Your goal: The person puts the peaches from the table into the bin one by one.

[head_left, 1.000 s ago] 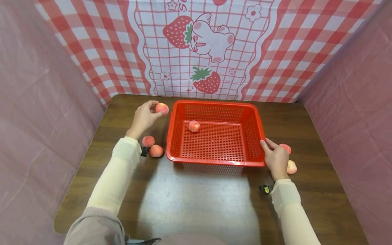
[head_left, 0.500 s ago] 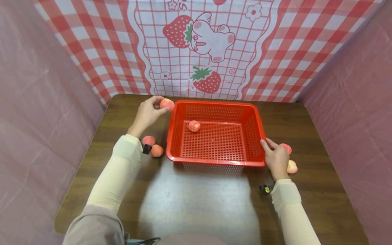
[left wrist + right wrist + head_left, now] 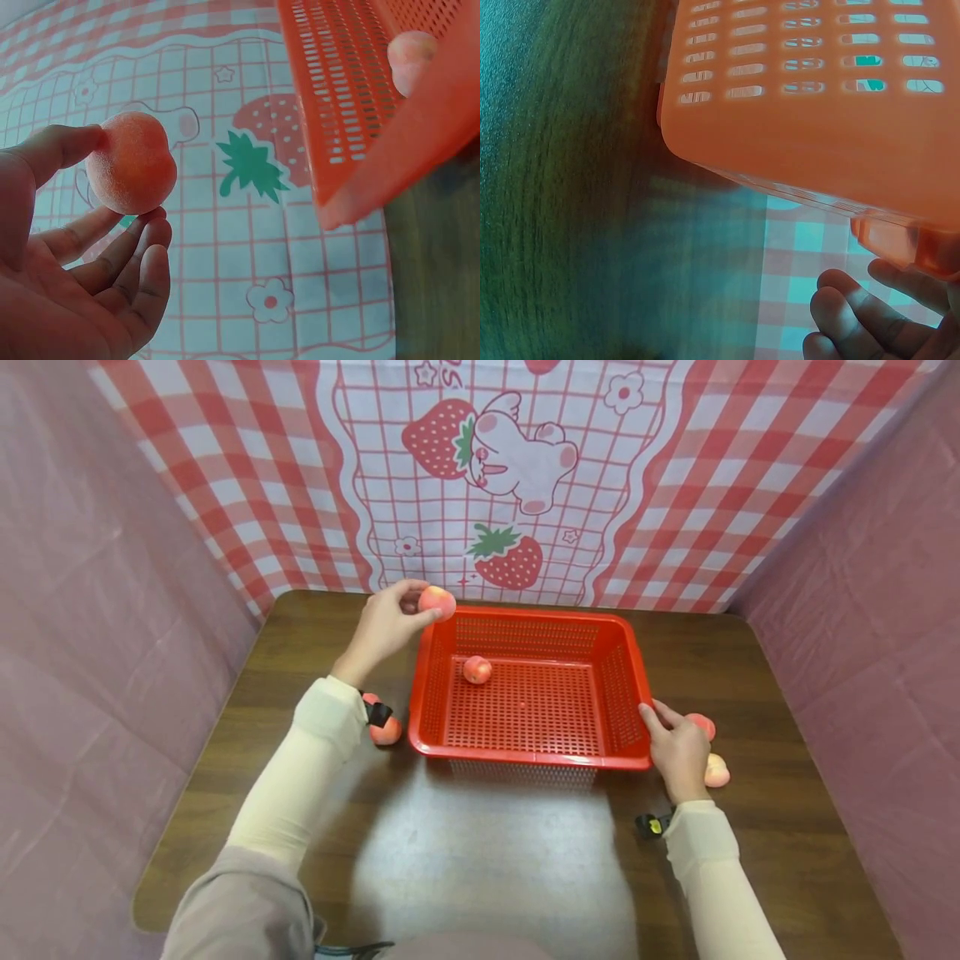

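Observation:
A peach is pinched between the thumb and fingers of my left hand, above the far left corner of the red plastic basket. The left wrist view shows this peach held from one side, with the basket apart from it. One other peach lies on the basket floor, toward the left. At the basket's right side, my right hand grips the rim, thumb on top and fingers outside. In the right wrist view, the fingers are curled near the basket's wall.
Left of the basket, a peach lies beside another mostly hidden by the left wrist camera. Two more, a red peach and a pale one, lie right of the right hand. A checked strawberry cloth hangs behind the wooden table.
My left hand has moved right and away from me with its peach, from beside the basket to over its far left corner. The right hand stays at the rim.

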Demonstrator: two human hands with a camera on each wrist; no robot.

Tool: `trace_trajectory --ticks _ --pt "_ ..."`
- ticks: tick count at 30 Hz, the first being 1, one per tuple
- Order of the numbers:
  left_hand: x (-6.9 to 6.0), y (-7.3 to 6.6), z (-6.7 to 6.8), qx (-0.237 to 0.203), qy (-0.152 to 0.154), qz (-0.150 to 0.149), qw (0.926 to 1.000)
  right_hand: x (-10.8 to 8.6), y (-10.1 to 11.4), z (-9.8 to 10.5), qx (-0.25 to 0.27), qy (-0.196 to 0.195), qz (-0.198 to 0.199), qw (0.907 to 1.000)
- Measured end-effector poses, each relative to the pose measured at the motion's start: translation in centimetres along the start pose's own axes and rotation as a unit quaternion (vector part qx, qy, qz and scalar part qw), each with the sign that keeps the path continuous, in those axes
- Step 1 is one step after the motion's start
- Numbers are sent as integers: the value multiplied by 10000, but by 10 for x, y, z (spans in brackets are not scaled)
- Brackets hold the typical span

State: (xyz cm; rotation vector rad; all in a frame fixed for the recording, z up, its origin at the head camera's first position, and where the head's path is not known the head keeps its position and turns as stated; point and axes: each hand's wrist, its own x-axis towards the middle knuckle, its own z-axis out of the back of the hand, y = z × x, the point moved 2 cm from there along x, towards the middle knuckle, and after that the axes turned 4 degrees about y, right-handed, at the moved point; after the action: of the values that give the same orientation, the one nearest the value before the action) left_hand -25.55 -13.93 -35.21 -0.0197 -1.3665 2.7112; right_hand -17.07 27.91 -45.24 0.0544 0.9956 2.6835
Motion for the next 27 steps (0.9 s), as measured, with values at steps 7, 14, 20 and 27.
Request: trace_trajectory --ticks 7,14,20,27 --pt "5 -11 -7 120 19 -138 9998 0 0 0 30 -77 57 9999" --pt "7 -16 -18 83 29 -274 9996 0 1 -1 -39 -151 150 9998" --pt "10 -18 -29 32 134 -248 9996 -2 1 0 -4 -68 62 10000" --pt "14 -19 -41 -12 190 -276 9994 -1 1 -1 1 32 23 10000"
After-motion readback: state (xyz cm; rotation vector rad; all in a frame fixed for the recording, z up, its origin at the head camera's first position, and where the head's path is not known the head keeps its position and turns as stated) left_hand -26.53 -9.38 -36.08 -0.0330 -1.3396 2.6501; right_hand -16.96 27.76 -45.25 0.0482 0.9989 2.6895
